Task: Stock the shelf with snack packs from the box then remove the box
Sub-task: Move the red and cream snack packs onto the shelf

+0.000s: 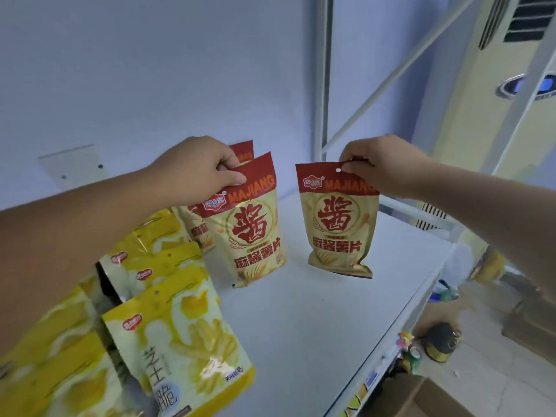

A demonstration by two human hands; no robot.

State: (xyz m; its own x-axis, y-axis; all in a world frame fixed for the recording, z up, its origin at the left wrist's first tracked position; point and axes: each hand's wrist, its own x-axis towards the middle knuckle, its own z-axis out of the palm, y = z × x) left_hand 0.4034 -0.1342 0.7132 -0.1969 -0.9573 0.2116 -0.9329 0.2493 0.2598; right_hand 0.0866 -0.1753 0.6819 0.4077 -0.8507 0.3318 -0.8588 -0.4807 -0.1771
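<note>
My left hand (195, 167) pinches the top edge of a red-and-beige Majiang snack pack (249, 227) that stands upright on the white shelf (316, 320). More of the same packs (244, 150) stand behind it. My right hand (382, 164) pinches the top of a second Majiang pack (340, 224) at its upper right corner, holding it upright with its bottom at the shelf surface, apart from the first. The box is out of sight.
Yellow cheese-snack packs (180, 335) stand in rows on the shelf's left part. The shelf's front edge (400, 332) runs diagonally at the right, with a steel upright (326, 85) behind. Below on the floor are cardboard (421, 398) and a small dark container (440, 344).
</note>
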